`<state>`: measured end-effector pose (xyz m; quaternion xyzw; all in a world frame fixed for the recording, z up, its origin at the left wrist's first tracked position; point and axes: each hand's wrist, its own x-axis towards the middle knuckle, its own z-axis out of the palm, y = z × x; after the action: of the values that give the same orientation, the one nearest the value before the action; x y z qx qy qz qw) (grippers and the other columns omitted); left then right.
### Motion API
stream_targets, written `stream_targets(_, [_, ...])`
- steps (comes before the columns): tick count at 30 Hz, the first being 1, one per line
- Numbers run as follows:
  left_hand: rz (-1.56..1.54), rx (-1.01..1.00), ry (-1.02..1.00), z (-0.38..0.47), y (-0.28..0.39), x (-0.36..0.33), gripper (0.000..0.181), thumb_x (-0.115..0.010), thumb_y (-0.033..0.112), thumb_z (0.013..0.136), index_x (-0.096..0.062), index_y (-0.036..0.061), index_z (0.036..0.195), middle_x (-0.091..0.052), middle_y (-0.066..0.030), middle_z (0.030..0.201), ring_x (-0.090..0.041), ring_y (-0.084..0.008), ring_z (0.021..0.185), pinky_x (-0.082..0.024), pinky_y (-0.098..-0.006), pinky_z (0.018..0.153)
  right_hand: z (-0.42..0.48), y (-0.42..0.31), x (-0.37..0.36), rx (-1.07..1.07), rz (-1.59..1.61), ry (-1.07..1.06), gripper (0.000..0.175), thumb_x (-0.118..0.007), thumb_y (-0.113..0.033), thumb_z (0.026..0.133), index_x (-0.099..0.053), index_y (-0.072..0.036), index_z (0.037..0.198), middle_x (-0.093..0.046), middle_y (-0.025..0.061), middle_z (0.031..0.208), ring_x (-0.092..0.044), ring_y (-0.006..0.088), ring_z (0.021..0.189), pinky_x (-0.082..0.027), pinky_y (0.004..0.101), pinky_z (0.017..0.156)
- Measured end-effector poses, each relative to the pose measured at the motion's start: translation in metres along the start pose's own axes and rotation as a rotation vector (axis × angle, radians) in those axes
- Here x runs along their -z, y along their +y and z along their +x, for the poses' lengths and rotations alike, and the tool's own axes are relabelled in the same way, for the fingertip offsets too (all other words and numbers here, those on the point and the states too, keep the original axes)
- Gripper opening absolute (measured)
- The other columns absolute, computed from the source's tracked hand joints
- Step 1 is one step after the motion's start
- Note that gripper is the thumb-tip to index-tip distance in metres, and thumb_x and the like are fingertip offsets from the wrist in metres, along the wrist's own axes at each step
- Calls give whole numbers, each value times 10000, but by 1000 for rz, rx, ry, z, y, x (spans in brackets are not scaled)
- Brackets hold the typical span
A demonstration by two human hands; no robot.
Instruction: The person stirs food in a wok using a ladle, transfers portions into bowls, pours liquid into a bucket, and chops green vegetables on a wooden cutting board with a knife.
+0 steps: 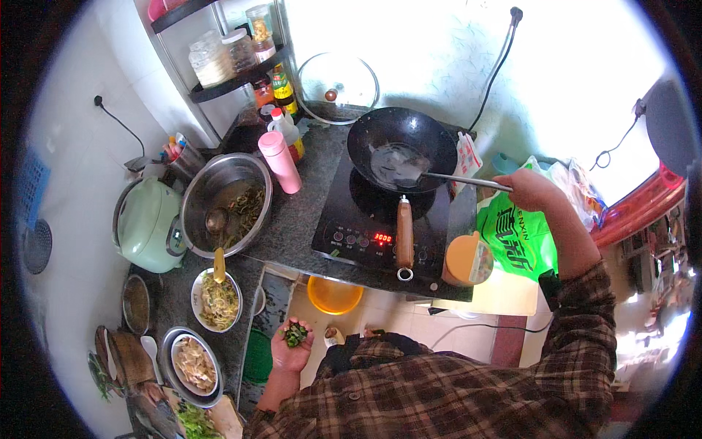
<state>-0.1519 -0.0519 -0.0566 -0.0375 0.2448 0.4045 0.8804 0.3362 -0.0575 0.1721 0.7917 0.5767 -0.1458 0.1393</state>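
Note:
My right hand (525,189) grips the handle of a metal wok spatula (466,180). The blade rests inside a black wok (378,129), in what looks like a pool of oil or liquid. Beneath the wok is a black induction cooktop (351,219) with its red display lit. The wok's wooden handle (405,233) points towards me. My left hand (289,356), palm up and fingers curled, cradles chopped green herbs (294,333) below the counter edge. Left of it, a white bowl of shredded food (219,299) stands on the counter.
A steel basin (263,214) with greens and a ladle stands beside a green rice cooker (148,228) and a pink bottle (281,164). An orange-lidded container (460,258) sits by the cooktop's right corner. Sliced food fills another bowl (193,365). A glass lid (351,77) leans against the wall.

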Motion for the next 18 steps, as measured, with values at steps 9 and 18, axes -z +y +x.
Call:
stream_targets(9, [84, 19, -40, 33, 12, -26, 169, -411, 195, 835, -488, 47, 861, -531, -100, 814, -534, -233, 807, -486, -349, 698, 30, -9, -66, -20, 115, 195, 323, -484, -38, 708, -526, -119, 1018, -577, 178, 836, -554, 338, 810, -431, 423, 704])
stream_targets(18, [109, 116, -78, 86, 2, -62, 180, -407, 178, 848, -515, 38, 817, -543, -105, 822, -546, -242, 814, -501, -344, 701, -30, -51, -87, 83, 440, 850, 205, -528, -98, 756, -551, -66, 958, -547, 143, 892, -531, 321, 805, -429, 378, 708])
